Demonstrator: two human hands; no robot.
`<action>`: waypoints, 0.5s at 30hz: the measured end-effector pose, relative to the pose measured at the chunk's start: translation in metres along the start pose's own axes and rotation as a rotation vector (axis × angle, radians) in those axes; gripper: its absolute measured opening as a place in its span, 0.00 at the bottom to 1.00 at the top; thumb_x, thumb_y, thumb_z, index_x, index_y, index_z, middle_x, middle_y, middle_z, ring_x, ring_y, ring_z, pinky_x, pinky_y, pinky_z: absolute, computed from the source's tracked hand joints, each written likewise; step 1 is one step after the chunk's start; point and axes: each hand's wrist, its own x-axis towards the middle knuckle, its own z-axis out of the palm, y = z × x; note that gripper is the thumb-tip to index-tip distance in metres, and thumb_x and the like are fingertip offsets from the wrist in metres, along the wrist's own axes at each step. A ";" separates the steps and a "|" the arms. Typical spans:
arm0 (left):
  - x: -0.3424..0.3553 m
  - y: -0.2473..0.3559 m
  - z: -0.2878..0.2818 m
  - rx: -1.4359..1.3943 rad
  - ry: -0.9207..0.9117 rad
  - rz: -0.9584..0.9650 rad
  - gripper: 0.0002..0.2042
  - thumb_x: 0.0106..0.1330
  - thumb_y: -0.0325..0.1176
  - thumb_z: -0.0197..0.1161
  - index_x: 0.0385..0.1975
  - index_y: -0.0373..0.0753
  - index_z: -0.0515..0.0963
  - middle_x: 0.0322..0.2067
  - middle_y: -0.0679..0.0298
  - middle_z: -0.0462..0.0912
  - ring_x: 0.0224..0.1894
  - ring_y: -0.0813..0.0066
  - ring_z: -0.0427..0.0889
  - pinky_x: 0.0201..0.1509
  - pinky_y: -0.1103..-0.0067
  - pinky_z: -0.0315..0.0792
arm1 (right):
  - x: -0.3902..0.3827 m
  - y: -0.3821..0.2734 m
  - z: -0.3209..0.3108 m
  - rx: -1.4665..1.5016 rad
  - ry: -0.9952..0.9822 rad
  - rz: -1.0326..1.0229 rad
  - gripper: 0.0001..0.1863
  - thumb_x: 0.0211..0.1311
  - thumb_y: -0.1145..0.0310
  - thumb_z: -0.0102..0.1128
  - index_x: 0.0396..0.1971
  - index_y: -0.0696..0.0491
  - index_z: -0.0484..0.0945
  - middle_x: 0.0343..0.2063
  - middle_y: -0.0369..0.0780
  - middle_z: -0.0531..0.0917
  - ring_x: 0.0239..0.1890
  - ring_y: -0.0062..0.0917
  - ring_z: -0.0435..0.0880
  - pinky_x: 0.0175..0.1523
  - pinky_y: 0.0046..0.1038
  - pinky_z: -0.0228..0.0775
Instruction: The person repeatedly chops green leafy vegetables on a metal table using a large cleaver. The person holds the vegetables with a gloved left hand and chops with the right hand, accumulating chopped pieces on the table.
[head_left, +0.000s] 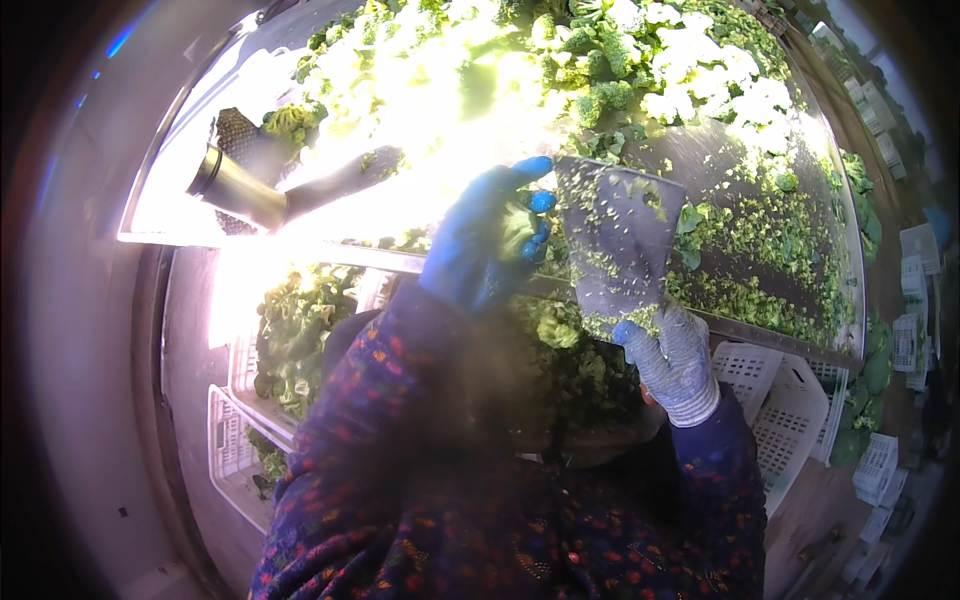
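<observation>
My left hand [487, 240], in a blue glove, is closed around a pale green broccoli piece [518, 230] above the table's near edge. Its fingers cover part of the piece. Just to the right, a broad cleaver [622, 225] stands with its wide grey blade pointing away from me, speckled with green crumbs. My right hand [675, 365], in a grey knit glove with a blue fingertip, grips it at the near end; the handle is mostly hidden. Blade and broccoli piece appear close together, and I cannot tell if they touch.
Broccoli heads [610, 60] heap across the far table, partly washed out by glare. Crumbs litter the dark tabletop [740, 160]. A metallic tube-shaped object [240, 190] lies left. Below are a crate of broccoli [295, 330], a dark container [570, 400] and white crates [785, 425].
</observation>
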 end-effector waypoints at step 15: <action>0.001 -0.005 0.011 -0.343 0.016 -0.288 0.16 0.67 0.44 0.49 0.37 0.35 0.72 0.21 0.63 0.77 0.19 0.75 0.76 0.19 0.86 0.70 | -0.002 0.005 0.011 -0.352 0.146 -0.145 0.16 0.52 0.71 0.63 0.40 0.59 0.73 0.27 0.46 0.77 0.24 0.39 0.78 0.29 0.33 0.71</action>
